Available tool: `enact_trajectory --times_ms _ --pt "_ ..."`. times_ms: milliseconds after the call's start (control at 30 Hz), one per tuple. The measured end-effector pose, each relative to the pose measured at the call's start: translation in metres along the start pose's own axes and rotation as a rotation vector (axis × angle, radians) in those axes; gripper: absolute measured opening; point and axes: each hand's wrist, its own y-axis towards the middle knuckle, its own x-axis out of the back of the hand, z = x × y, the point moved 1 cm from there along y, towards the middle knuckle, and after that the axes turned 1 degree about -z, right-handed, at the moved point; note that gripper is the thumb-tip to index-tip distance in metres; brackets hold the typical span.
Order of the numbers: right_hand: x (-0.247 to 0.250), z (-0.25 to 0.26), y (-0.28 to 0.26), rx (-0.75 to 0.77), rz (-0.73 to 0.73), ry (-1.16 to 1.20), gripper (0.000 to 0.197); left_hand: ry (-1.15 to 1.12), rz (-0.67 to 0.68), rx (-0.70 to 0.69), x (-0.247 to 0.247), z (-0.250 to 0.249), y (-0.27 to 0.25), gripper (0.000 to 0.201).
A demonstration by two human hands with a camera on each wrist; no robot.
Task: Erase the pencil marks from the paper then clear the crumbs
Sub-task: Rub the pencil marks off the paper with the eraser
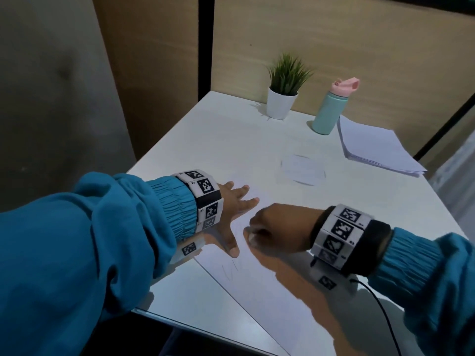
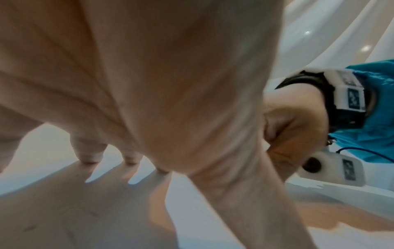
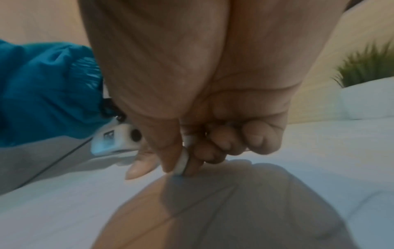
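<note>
Two hands: right hand (image 3: 192, 118) pinches smooth white eraser (image 3: 182, 161) onto flat paper (image 1: 257, 286).

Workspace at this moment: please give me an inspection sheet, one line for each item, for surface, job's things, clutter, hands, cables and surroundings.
Surface: white table, glossy, with reflections.
Job's things: paper sheet lies flat at the near edge, faint pencil marks on it; white eraser tip down on the sheet; crumbs not discernible.
Clutter: potted plant, teal bottle with pink lid, paper stack, all at the far side; a faint round patch lies mid-table.
Hands: left hand spread flat, pressing the sheet; right hand pinches the eraser.
Cables: thin black cable runs from the right wrist unit.
Surroundings: wooden panel wall behind; padded grey panel to the left.
</note>
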Motion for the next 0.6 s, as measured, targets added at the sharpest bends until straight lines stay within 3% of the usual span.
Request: enact_trajectory --times_ms 133,200,333,433,500,600 --pt "0.025 -0.039 0.016 -0.164 -0.089 -0.069 0.030 0.000 -0.008 0.000 -0.001 -0.001 0.000 0.136" --pt "0.021 -0.037 0.019 -0.138 -0.120 -0.079 0.028 0.003 -0.007 0.007 -0.002 0.000 0.001 0.136" --pt "0.004 0.002 0.008 -0.007 0.043 -0.031 0.029 0.000 -0.005 -0.005 -0.002 0.001 0.004 0.139" --pt "0.024 -0.032 0.020 -0.156 -0.034 -0.077 0.041 0.003 -0.020 0.003 -0.004 0.001 0.003 0.137" --pt "0.028 -0.045 0.024 -0.183 -0.078 -0.085 0.038 0.006 -0.034 0.004 -0.006 0.001 0.004 0.137" --pt "0.006 -0.011 0.015 -0.037 -0.016 -0.070 0.026 -0.004 -0.018 0.001 -0.004 0.002 0.003 0.138"
